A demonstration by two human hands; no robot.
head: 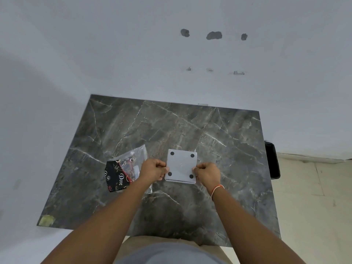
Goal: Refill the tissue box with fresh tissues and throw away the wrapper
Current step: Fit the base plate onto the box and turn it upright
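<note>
A square grey tissue box [181,166] lies upside down on the dark marble table [219,141], its base with four black round feet facing up. My left hand [154,169] grips the box's left edge and my right hand [207,173] grips its right edge, both with fingers curled. Left of the box lies the tissue wrapper [122,168], clear plastic with a black printed part; my left forearm crosses over its near right corner. No loose tissues show.
A black bin [272,160] stands on the floor just past the table's right edge. The table sits in a corner, with white walls behind and to the left. A yellowish patch [46,220] marks the near left table corner.
</note>
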